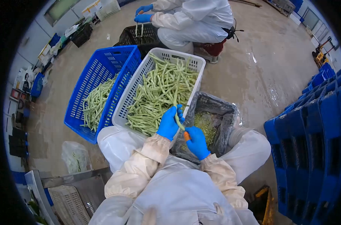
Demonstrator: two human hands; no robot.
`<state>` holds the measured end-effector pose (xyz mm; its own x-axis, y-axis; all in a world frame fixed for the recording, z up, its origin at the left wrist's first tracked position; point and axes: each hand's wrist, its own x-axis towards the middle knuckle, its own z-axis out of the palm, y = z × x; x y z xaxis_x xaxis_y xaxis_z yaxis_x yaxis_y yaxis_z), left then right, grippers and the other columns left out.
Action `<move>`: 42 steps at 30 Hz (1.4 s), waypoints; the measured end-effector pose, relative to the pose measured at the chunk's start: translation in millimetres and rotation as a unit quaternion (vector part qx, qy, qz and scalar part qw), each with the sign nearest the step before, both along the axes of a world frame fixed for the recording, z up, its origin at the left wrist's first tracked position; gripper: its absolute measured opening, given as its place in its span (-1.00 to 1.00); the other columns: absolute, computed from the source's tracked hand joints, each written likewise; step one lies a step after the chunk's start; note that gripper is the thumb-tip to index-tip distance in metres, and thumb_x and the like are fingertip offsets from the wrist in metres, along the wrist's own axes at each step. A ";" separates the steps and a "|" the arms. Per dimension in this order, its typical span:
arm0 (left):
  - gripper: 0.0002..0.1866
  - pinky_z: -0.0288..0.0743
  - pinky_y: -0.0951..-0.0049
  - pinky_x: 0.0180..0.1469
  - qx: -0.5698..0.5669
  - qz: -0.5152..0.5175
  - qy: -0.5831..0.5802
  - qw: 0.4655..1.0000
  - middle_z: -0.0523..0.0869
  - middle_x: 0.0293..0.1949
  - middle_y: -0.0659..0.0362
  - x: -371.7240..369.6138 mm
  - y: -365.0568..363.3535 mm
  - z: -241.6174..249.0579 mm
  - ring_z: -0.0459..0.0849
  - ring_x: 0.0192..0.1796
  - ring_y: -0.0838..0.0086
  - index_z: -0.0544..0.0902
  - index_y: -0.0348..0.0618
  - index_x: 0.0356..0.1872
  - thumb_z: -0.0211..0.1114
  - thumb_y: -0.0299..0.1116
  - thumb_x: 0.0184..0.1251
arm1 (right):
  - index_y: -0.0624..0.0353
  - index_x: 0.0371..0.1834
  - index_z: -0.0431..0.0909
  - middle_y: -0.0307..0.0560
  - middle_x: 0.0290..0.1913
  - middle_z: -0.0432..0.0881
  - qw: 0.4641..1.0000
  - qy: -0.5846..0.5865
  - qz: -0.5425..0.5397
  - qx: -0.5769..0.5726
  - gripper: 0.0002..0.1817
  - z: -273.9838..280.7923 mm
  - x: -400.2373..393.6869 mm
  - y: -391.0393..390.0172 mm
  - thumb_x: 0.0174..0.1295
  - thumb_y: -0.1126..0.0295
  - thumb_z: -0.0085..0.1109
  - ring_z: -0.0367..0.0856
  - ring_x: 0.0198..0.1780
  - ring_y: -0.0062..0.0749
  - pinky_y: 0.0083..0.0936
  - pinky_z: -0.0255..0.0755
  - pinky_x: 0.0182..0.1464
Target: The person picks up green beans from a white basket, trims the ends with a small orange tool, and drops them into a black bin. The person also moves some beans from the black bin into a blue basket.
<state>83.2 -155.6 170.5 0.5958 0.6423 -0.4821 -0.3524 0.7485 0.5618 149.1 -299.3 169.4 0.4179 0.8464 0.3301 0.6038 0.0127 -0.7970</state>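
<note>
My left hand (pixel 168 123), in a blue glove, is closed round a long green bean (pixel 179 123). The bean slants down toward my right hand (pixel 197 143), also blue-gloved, with an orange cover on one digit. Its fingers are pinched at the bean's lower tip. Just beyond my left hand stands a white perforated crate (pixel 201 73) heaped with green beans (pixel 159 90). Below my right hand, between my legs, sits a bin lined with dark plastic (pixel 228 110), with small green trimmings (pixel 205 125) at its bottom.
Left of the white crate is a blue crate (pixel 78 88) partly filled with beans. Across from me a seated person (pixel 195 22) in white handles strips over a black crate (pixel 127 36). Blue pallets (pixel 309 142) are stacked at right. A clear bag (pixel 76 155) lies at left.
</note>
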 end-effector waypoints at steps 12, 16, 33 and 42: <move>-0.78 0.21 0.69 -0.54 0.276 -0.198 0.146 0.929 0.42 -0.60 0.42 -22.5 -2.8 17.9 0.32 -0.58 0.75 0.67 -0.16 -0.21 0.19 -0.27 0.25 | 0.19 -0.24 0.52 -0.01 -0.38 0.55 0.987 0.103 -0.124 0.010 -0.76 -23.2 10.9 -6.6 -0.05 0.52 0.08 0.50 -0.35 -0.19 -0.35 0.38 -0.24; -0.72 0.23 0.65 -0.53 0.318 -0.287 0.253 0.868 0.42 -0.58 0.37 -65.5 17.9 28.9 0.32 -0.56 0.72 0.64 -0.30 -0.18 0.13 -0.28 0.27 | 0.23 -0.33 0.53 -0.30 -0.46 0.49 0.799 0.431 -0.341 0.244 -0.84 -29.8 79.7 -34.2 0.04 0.57 -0.03 0.42 -0.43 -0.53 -0.60 0.33 -0.33; -0.82 0.42 0.36 -0.32 0.706 -0.257 0.261 0.606 0.59 -0.43 0.11 -79.5 21.5 30.0 0.54 -0.41 0.29 0.62 -0.24 -0.30 0.28 -0.36 0.13 | 0.33 0.00 0.50 -0.11 -0.18 0.63 0.867 0.479 0.127 -0.059 -0.70 -1.6 37.5 -18.5 0.26 0.40 0.02 0.53 -0.11 -0.52 -0.54 0.36 0.03; -0.82 0.35 0.25 -0.26 0.799 -0.257 0.291 0.458 0.52 -0.44 0.10 -74.7 18.1 45.9 0.48 -0.31 0.17 0.61 -0.14 -0.34 0.32 -0.36 0.00 | 0.36 -0.20 0.55 -0.13 -0.32 0.63 0.899 0.391 0.139 -0.140 -0.78 -19.7 32.9 -12.6 0.23 0.44 0.01 0.56 -0.27 -0.50 -0.51 0.43 -0.12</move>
